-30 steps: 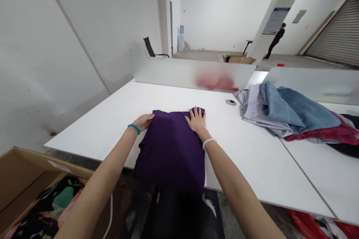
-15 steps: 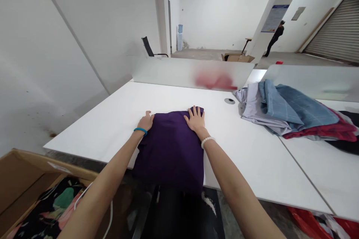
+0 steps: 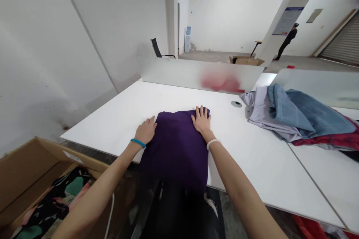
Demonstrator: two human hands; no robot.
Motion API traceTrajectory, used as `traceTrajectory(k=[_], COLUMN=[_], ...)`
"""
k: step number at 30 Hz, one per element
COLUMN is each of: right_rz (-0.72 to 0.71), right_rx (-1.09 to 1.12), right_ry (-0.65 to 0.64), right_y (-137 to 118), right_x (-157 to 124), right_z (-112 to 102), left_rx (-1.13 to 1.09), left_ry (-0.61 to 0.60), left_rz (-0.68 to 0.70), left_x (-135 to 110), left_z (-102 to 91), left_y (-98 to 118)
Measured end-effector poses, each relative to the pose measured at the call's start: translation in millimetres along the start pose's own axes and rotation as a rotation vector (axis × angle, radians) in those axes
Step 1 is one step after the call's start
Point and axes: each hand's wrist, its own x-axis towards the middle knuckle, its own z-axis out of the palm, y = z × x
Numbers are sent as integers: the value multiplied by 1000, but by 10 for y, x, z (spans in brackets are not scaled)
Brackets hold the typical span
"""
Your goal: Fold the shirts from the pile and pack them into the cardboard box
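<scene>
A folded dark purple garment (image 3: 175, 145) lies on the white table (image 3: 117, 119), its near end hanging over the front edge. My left hand (image 3: 146, 131) rests flat at the garment's left side, fingers stretched out, a blue band on the wrist. My right hand (image 3: 202, 120) lies flat on the garment's far right corner, fingers spread, a white bead bracelet on the wrist. Neither hand grips the cloth.
A pile of grey, blue and red clothes (image 3: 297, 115) lies on the table to the right. An open cardboard box (image 3: 33, 171) with patterned clothes stands at the lower left. A frosted divider (image 3: 196, 76) runs along the table's back. A person (image 3: 287, 41) stands far off.
My left hand has slid from the garment's far left corner down along its left side. The view has shifted slightly to the left. My right hand stays on the far right corner.
</scene>
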Motion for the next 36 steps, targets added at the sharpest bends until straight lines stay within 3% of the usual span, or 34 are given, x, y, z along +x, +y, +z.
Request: traceTrajectory(k=[2,5,10,14,17,20,23,26,29,33,36], right_rz=[-4,-18,-21,34,38,23,112,250,444,651,619], right_rx=[-10,-17,46,234,462,735,1070,1368,1531,1651,1740], right_ry=[-32,-74,-75,67,68,13,33,58,9,31,-74], right_y=[5,12,3,71,222,393,489,469,343,82,-96], right_x=[0,7,-24,-139,-332,-720,-1367,-2159,-2807,-3110,-3034], right_z=[2,5,-18,-60,-108,-238,-488,-716,-713,-441,-308], left_rx=[-13,-23,-30,-47,-82,-92,-67,-48,-18,-3,-52], left_ry=[48,-48,-180,-262,-285,-204,-93,-77,-92,-55,-40], left_rz=[143,293,274,260,245,162,114,67,68,189,272], left_x=[-49,-155,-288,-243,-70,233,557,756,814,785,698], left_z=[15,167,369,295,164,41,51,232,456,599,581], left_y=[88,161,141,124,77,24,39,114,155,100,58])
